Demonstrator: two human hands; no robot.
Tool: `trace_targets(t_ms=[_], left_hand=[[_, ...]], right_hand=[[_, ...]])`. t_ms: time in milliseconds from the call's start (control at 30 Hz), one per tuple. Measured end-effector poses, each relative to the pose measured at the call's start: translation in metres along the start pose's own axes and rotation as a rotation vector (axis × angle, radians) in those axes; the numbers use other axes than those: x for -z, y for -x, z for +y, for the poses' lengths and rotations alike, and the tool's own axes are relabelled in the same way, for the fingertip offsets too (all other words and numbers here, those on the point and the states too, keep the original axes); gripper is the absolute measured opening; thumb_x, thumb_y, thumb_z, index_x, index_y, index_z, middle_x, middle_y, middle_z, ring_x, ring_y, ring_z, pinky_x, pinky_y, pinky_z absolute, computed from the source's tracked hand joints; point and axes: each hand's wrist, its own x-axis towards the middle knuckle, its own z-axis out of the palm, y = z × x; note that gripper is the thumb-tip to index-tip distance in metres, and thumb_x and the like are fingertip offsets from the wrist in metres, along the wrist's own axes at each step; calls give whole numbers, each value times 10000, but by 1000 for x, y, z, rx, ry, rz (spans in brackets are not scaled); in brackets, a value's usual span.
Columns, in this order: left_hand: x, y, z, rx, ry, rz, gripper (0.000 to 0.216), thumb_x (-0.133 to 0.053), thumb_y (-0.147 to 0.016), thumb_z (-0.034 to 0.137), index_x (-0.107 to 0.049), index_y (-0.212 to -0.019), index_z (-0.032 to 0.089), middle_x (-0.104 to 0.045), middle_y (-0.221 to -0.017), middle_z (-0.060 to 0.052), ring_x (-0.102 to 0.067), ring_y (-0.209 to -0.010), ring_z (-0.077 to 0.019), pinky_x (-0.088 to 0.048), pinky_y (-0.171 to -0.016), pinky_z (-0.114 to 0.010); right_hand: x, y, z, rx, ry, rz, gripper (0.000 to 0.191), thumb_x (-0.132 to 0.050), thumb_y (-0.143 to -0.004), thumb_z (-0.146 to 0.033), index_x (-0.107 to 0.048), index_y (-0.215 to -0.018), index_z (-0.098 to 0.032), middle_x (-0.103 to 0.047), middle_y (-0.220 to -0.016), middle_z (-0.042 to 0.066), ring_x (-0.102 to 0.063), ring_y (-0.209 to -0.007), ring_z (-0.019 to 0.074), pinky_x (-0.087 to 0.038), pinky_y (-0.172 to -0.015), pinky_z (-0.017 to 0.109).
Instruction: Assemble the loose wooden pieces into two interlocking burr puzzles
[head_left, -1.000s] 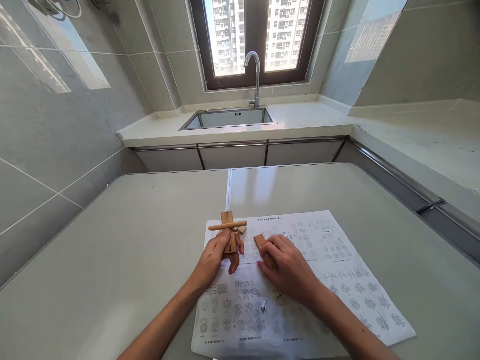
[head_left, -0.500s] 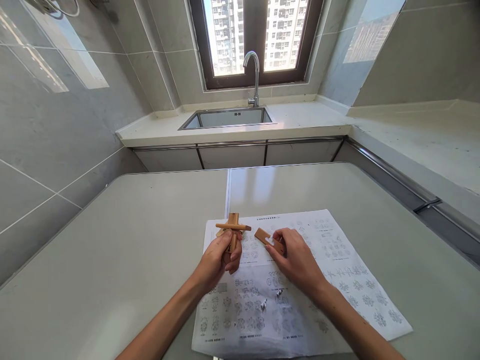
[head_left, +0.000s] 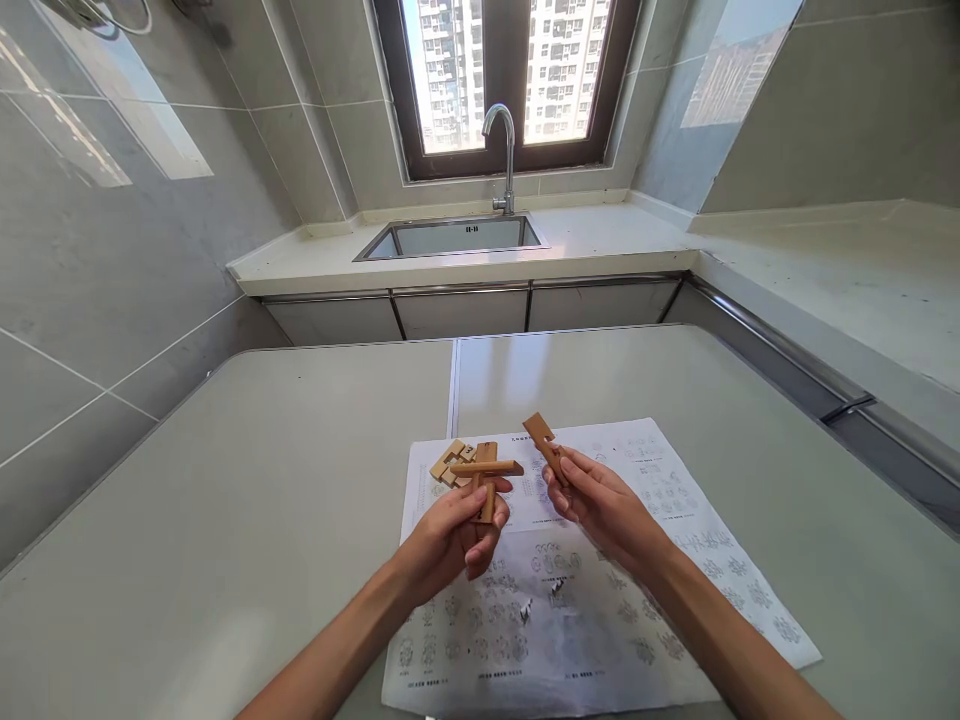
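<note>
- Pale grey table (head_left: pixel 225 520) in a tiled kitchen, with a steel sink (head_left: pixel 454 237), a faucet (head_left: pixel 501 150) and a window (head_left: pixel 510 80) at the far side.
- Left hand (head_left: pixel 450 535) is closed around a crossed pair of wooden puzzle sticks (head_left: pixel 485 472), held just above the sheet.
- Right hand (head_left: pixel 600 505) pinches a notched wooden piece (head_left: pixel 546 443) between its fingertips, raised, just right of the cross.
- Loose wooden pieces (head_left: pixel 448 462) lie at the sheet's far left corner.
- The instruction sheet (head_left: pixel 660 560) is covered in printed diagrams; its text is too small to read.
</note>
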Motion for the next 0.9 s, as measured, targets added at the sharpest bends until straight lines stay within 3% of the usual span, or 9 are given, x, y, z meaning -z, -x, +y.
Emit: trace_targets(t_ms=[167,333,733,900], left_hand=[[5,-2,-10,59,11,-73,306,-652,-1000,463,-638,-1072,166,-651,-978,-18,-483,-393,-17,-380,-337,-177],[4,-3,-14,84,16,-113,304,-661,-998,450,-616,-1064,157,-663,-950,-17,-498,-396,-21,-403,-372,-176],[-1,-1,-7,112,59,-123,273,-674,-992,419,-599,-979,156,-586,-730,30,-393,-408,-39,-376,-407,-180],[2,0,-9,144,81,-163,250,-658,-1004,399,-596,-973,158,-565,-705,32,-400,-430,-49,-394,-421,-180]], right_hand=[[-2,3,-1,-38,-19,-191,391,-693,-958,-575,-609,-1068,-210,-683,-804,-3,-467,-409,53,-308,-428,219],[-3,5,1,-49,44,-266,388,-661,-981,-583,-573,-981,-204,-680,-707,-20,-458,-388,57,-344,-442,224],[-6,7,-3,-44,118,-232,375,-631,-1020,-538,-547,-889,-197,-642,-679,-41,-447,-435,58,-369,-557,258],[-4,7,0,-53,121,-254,331,-614,-1038,-511,-586,-976,-187,-641,-690,-40,-457,-454,59,-364,-569,257]])
